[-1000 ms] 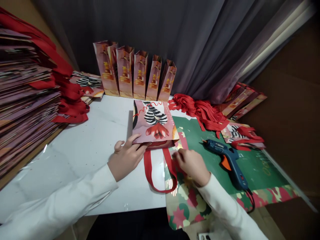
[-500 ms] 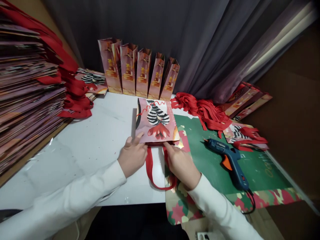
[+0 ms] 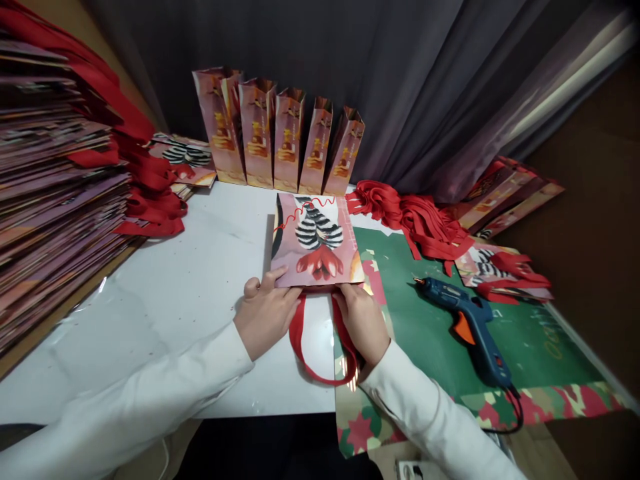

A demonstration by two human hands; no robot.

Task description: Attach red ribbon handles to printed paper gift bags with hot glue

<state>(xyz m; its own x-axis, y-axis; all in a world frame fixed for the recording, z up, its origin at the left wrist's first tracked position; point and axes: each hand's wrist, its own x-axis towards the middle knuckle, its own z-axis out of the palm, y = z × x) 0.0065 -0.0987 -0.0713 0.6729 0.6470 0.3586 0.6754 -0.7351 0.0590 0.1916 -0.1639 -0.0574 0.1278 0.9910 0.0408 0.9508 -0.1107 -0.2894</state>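
A pink paper gift bag (image 3: 320, 243) with a zebra-stripe and red flower print lies in front of me, its near edge facing me. From that edge a red ribbon handle (image 3: 325, 380) loops down over the white table. My left hand (image 3: 267, 313) grips the bag's near left corner, thumb on top and the other fingers at the edge. At the near right part of the edge, my right hand (image 3: 367, 320) is closed with its fingertips tucked under the bag, beside the ribbon's right side. The fingertips of both hands are partly hidden.
Several upright bags (image 3: 287, 140) stand at the back. A tall stack of flat bags (image 3: 55, 200) rises on the left. Red ribbons (image 3: 425, 220) lie in a pile behind a green mat (image 3: 410, 320). A blue glue gun (image 3: 470, 320) rests on the mat, cord toward me.
My right hand has shifted slightly along the bag's near edge, and its fingers have curled in more. The ribbon loop has widened a little. The view has tilted slightly.
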